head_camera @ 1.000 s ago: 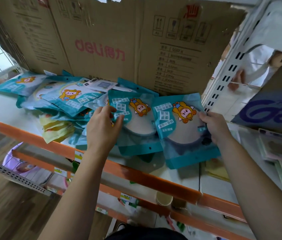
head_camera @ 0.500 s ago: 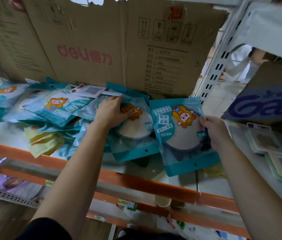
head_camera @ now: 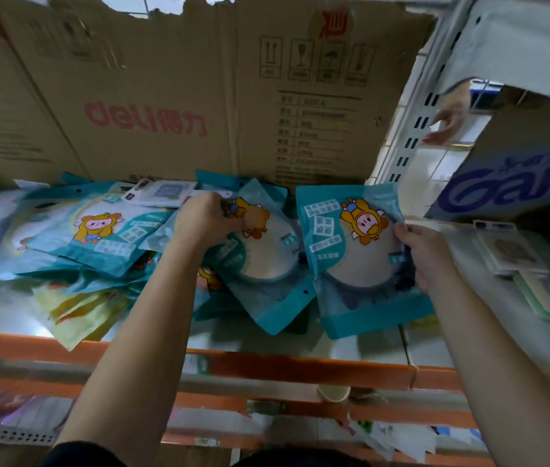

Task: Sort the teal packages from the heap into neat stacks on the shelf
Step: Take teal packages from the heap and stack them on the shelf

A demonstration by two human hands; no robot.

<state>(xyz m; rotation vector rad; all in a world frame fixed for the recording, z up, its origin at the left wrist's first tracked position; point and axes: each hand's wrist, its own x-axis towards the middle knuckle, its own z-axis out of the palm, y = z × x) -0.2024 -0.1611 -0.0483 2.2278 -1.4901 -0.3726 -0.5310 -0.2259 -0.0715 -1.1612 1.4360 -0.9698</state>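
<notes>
Curling round one teal package, the left hand flanks the right hand pinching a second package by its edge.

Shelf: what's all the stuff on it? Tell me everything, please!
Shelf: one, white with orange front rail, across the view.
Cardboard box: one, brown, at the back.
Heap of teal packages: many, teal, left.
Yellow packages: a few, yellow, under the heap's front.
Middle teal package: one, teal, centre.
Right teal package: one, teal, right of centre.
Blue box: one, blue, far right.
Green-handled item: one, pale green, right.
Paper cup: one, beige, below the shelf.
Left hand: grips the middle teal package's top.
Right hand: pinches the right teal package's edge.
</notes>
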